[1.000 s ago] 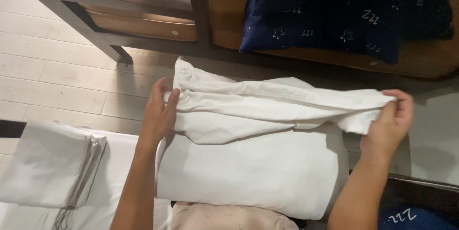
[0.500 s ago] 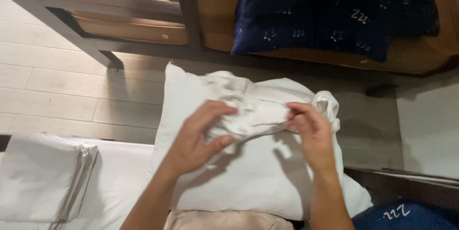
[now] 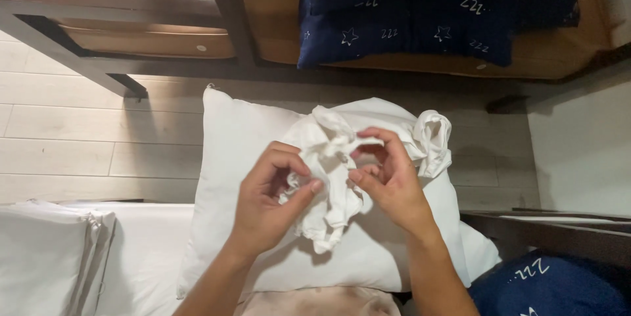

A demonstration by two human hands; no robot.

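Both hands are holding a crumpled white cloth (image 3: pixel 328 171) just above a white pillow (image 3: pixel 230 158) in the middle of the scene. The left hand (image 3: pixel 269 207) is pinching the cloth, with thumb and fingers (image 3: pixel 309 188) closed on a fold. The right hand (image 3: pixel 388 184) is curling around the bunched part, its fingers bent and gripping the fabric. The cloth is gathered into a lump, and its longer side is running from near left to far right, where a loose end (image 3: pixel 434 138) is sticking out. The pillow is pointing away from the person. A dark blue pillow with white star shapes (image 3: pixel 420 14) is lying far, on a wooden bunk (image 3: pixel 171 40). Folded white sheets (image 3: pixel 46 257) are lying near left.
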